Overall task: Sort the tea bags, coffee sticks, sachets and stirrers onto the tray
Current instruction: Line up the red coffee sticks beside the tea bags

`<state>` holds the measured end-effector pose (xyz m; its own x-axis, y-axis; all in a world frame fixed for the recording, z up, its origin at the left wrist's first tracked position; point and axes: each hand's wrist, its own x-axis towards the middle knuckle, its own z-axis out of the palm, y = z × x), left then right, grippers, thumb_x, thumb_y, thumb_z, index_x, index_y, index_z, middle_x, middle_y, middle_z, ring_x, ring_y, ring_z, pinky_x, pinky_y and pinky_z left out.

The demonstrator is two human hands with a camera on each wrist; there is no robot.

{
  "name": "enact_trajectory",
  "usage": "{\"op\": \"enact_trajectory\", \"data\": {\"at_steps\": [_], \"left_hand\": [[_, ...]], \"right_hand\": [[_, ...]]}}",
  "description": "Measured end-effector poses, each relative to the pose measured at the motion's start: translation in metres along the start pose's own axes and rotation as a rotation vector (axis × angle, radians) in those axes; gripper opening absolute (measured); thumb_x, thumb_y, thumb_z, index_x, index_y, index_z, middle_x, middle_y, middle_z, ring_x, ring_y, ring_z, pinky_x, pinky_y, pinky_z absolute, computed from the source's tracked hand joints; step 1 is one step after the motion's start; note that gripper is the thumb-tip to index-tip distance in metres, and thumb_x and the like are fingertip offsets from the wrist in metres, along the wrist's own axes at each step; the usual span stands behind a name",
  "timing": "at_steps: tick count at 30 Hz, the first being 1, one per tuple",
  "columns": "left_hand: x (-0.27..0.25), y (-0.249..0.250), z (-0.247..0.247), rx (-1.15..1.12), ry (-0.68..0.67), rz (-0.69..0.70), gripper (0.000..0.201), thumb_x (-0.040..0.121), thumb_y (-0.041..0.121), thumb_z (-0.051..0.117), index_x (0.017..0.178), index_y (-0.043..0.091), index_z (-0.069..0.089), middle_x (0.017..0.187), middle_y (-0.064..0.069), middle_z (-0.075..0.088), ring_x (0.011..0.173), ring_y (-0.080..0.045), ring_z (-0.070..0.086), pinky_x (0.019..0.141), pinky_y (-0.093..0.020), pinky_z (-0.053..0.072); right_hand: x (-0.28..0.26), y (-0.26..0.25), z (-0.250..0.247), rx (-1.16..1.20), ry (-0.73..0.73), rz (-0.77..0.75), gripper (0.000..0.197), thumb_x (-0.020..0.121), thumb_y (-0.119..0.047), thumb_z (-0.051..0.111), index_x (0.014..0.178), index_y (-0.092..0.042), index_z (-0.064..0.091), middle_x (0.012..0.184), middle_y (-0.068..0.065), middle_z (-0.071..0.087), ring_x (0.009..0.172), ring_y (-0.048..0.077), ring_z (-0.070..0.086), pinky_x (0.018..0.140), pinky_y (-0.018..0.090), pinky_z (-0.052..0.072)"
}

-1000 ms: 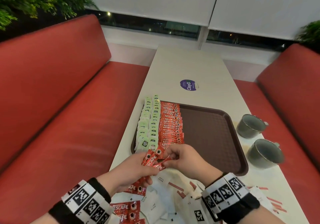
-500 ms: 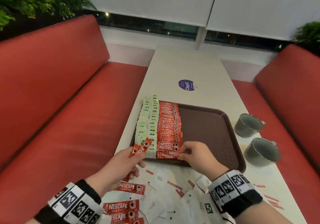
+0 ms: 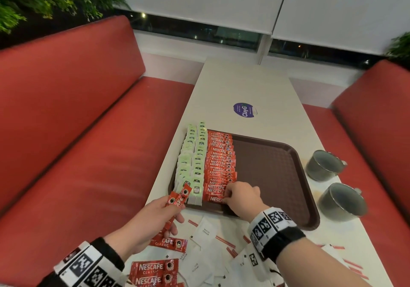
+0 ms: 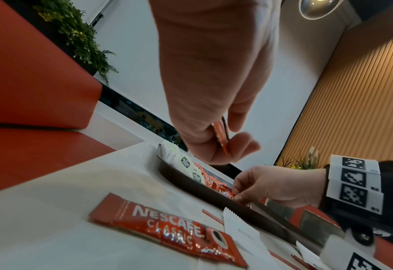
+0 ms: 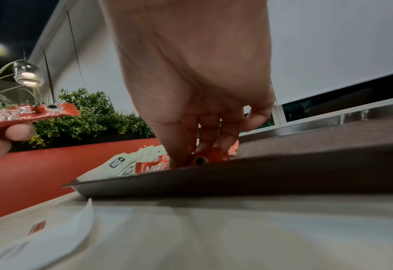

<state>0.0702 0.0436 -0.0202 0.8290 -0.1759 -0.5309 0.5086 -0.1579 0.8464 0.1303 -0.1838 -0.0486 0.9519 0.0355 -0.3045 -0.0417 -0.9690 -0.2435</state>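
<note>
A brown tray (image 3: 277, 169) lies on the white table, with two rows of green tea bags (image 3: 192, 158) at its left and a row of red coffee sticks (image 3: 220, 164) beside them. My right hand (image 3: 240, 194) pinches the nearest coffee stick (image 5: 204, 158) at the front end of that row, low on the tray. My left hand (image 3: 150, 218) hovers just left of the tray's near corner and grips a couple of red coffee sticks (image 3: 178, 198) fanned upward. Loose coffee sticks (image 3: 155, 272), white sugar sachets (image 3: 205, 232) and thin red stirrers (image 3: 224, 241) lie on the table near me.
Two grey metal cups (image 3: 325, 164) (image 3: 342, 201) stand right of the tray. A purple round sticker (image 3: 244, 110) marks the table beyond it. Red benches (image 3: 88, 153) flank the table on both sides. The right half of the tray is bare.
The hands came apart: my right hand carried one coffee stick onto the tray's front row and set it down, while my left stayed by the near left corner with the remaining sticks.
</note>
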Motion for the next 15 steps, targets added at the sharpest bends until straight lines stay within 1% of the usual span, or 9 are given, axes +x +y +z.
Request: {"op": "enact_trajectory", "data": {"at_steps": [4, 9, 12, 15], "left_hand": [[0.0030, -0.0005, 0.0016, 0.002, -0.027, -0.030, 0.019, 0.095, 0.011, 0.047, 0.106, 0.007, 0.061, 0.090, -0.013, 0.064, 0.058, -0.017, 0.055, 0.049, -0.026, 0.037], [0.0056, 0.0007, 0.0059, 0.015, -0.058, -0.044, 0.019, 0.095, 0.012, 0.045, 0.108, 0.008, 0.060, 0.091, -0.013, 0.063, 0.060, -0.017, 0.056, 0.049, -0.026, 0.038], [0.0060, 0.0020, 0.0067, -0.001, -0.078, -0.045, 0.020, 0.096, 0.012, 0.044, 0.110, 0.011, 0.058, 0.093, -0.015, 0.064, 0.063, -0.019, 0.057, 0.050, -0.026, 0.039], [0.0049, 0.0052, 0.0077, -0.035, -0.108, -0.041, 0.023, 0.097, 0.010, 0.042, 0.114, 0.017, 0.055, 0.091, -0.015, 0.067, 0.061, -0.020, 0.058, 0.050, -0.026, 0.038]], "right_hand": [[-0.0006, -0.0019, -0.0008, -0.054, 0.023, -0.033, 0.012, 0.092, -0.034, 0.055, 0.083, -0.027, 0.054, 0.096, -0.006, 0.060, 0.100, 0.020, 0.054, 0.092, 0.039, 0.030], [-0.0027, -0.0035, -0.0019, -0.093, 0.049, -0.052, 0.012, 0.093, -0.036, 0.053, 0.085, -0.028, 0.051, 0.091, -0.006, 0.055, 0.101, 0.021, 0.053, 0.092, 0.039, 0.031], [-0.0042, -0.0043, -0.0022, -0.104, 0.069, -0.064, 0.012, 0.092, -0.036, 0.053, 0.085, -0.028, 0.049, 0.098, -0.005, 0.059, 0.101, 0.021, 0.052, 0.091, 0.039, 0.031], [-0.0052, -0.0045, -0.0018, -0.093, 0.103, -0.073, 0.012, 0.091, -0.035, 0.054, 0.086, -0.028, 0.046, 0.102, -0.005, 0.059, 0.102, 0.020, 0.051, 0.089, 0.039, 0.031]]}}
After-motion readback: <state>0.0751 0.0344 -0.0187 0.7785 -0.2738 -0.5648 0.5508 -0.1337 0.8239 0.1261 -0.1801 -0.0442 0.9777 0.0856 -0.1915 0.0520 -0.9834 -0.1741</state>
